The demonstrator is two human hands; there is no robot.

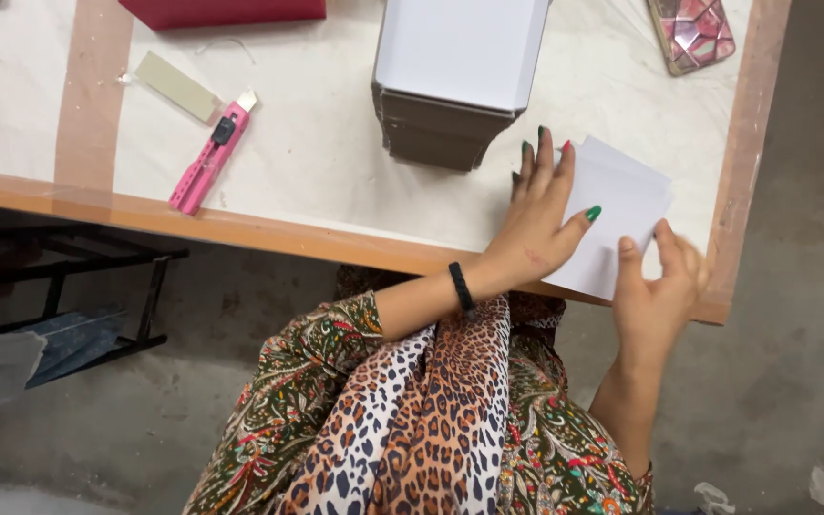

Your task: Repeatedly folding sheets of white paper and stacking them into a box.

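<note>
Two hands work one white card sheet [622, 215] at the right of the frame, where it lies on the white tabletop [317, 143] with its near corner hanging over the table's wooden edge. The left hand [541, 224] lies flat on the sheet, fingers spread and straight, pressing it down rather than gripping. The right hand [658, 286] meets the sheet's near edge from below; its fingers are curled and blurred, so whether they pinch the card or only push against it I cannot tell. By my reading the sheet is being pressed and creased or squared up, and the next move would call for keeping the flat hand firm while the other works the free edge evenly.

Just beside the sheet, toward the upper middle of the frame, stands one stack of white-topped grey boards [455, 76], close to the left fingertips. Farther out I count one pink utility knife [210, 153] at the left, one pale card strip [175, 86] just above it, one dark red box [221, 11] at the top edge, and one pink patterned phone [690, 33] at the upper right.
</note>
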